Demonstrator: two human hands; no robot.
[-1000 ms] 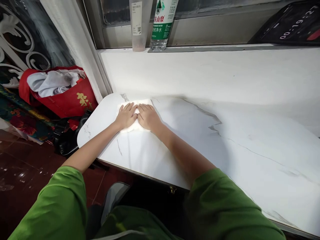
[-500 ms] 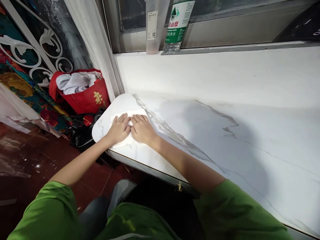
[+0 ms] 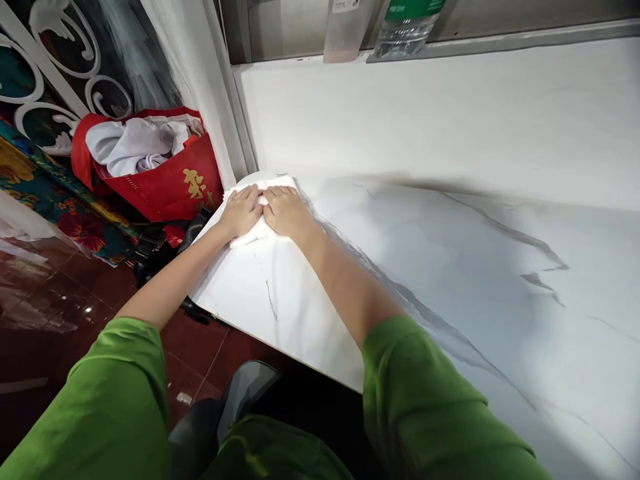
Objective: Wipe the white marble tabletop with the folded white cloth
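Note:
Both palms press down on a white cloth (image 3: 256,233) that lies flat at the far left corner of the white marble-patterned table (image 3: 310,313). My left hand (image 3: 242,212) rests on the cloth's left part, its fingers stretched forward. Beside it, my right hand (image 3: 287,210) lies flat on the right part, with the thumbs and index fingertips of the two hands close together. Neither hand wraps round the cloth. Parts of the cloth under the palms are hidden.
A red bag (image 3: 165,177) stuffed with white fabric stands left of the table, above a black bag (image 3: 150,250). On the back ledge are a water bottle (image 3: 406,33) and a translucent container (image 3: 345,33). A white curtain (image 3: 195,80) hangs by the far left corner.
My hands have slid the cloth forward, away from me, to the table's far left corner. The view has tilted down, so the bottle and container sit higher in the picture.

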